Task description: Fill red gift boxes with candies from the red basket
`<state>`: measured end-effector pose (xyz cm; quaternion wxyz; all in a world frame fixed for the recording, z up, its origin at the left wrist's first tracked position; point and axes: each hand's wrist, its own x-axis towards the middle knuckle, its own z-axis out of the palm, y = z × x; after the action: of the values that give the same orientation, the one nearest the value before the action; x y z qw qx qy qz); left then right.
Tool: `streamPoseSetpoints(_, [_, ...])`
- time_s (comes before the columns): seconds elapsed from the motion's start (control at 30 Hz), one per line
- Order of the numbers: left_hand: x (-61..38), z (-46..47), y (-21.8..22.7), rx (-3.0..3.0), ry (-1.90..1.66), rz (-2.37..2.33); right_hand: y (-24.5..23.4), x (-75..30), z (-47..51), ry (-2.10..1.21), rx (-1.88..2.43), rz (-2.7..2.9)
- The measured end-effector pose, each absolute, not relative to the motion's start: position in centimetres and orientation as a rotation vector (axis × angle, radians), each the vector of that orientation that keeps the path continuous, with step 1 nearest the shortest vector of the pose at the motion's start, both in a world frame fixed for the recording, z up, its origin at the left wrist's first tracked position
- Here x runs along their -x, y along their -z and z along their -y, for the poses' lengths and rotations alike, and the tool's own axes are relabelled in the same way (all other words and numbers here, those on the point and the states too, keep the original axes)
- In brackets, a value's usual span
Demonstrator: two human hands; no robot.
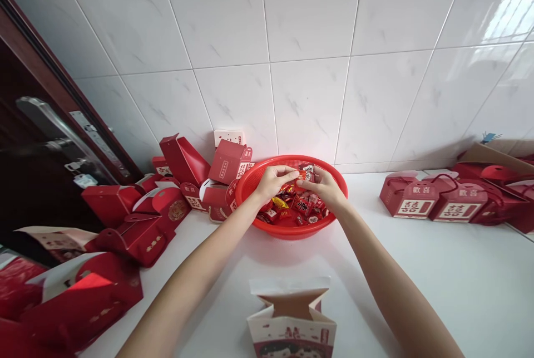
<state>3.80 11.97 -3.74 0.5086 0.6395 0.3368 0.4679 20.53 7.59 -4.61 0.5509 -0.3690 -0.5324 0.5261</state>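
- Left hand (272, 182): fingertips drawn together at the left edge of the wrapped sweets (302, 176); whether they grip cannot be told.
- Right hand (329, 188): thumb and fingers pinched on the sweets from the right.
- Sweets: located between both hands, over the red basket (287, 232); long axis not discernible.
- Open box (292, 327): near side, between the forearms, well apart from the fingers; mouth upward, running left to right.
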Motion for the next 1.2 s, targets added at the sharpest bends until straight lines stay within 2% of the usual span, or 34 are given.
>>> streamPoseSetpoints(0.27, [-2.2,-13.3,3.8,-1.617,-0.994,-0.904,4.5,-21.1,-7.6,-1.323,0.877,1.252])
streamPoseSetpoints(0.57, [1.6,-15.2,4.7,-1.915,-0.840,-1.235,4.9,-21.2,-8.0,-1.339,0.911,1.138])
streamPoseSetpoints(0.9, [1.4,-15.1,5.5,-2.233,-0.684,-1.600,4.5,-21.0,-7.6,-1.273,0.975,1.059])
streamPoseSetpoints(1.2, [1.8,-15.1,6.0,-2.240,-0.569,-1.615,4.4,-20.9,-7.5,-1.271,0.996,1.049])
